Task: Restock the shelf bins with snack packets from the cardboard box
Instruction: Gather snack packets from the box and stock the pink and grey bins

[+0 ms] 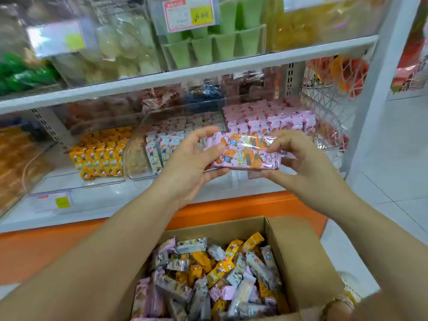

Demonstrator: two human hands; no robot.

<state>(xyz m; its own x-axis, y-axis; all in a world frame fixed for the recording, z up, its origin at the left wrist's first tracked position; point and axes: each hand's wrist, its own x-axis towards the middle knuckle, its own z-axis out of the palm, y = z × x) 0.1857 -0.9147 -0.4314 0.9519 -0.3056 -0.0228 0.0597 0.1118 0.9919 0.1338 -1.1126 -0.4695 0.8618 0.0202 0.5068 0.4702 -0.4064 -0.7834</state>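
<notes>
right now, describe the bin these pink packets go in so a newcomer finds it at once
Find the lower white shelf above the orange base. In its front row of clear bins, take the rightmost bin, beyond the right hand. Only it holds pink packets; the next ones hold white packets and yellow packets.

Bright, even shop light; wide-angle view, soft at the edges.
Shadows are faint, with dimmer depth under the bowed white shelf board (185, 75). Glare streaks the glossy pink snack packets (245, 150) and the clear plastic bins (136, 163). The red-bordered price label (190, 12) is blurred, and the bare forearms (104, 251) stretch toward the bottom corners.
</notes>
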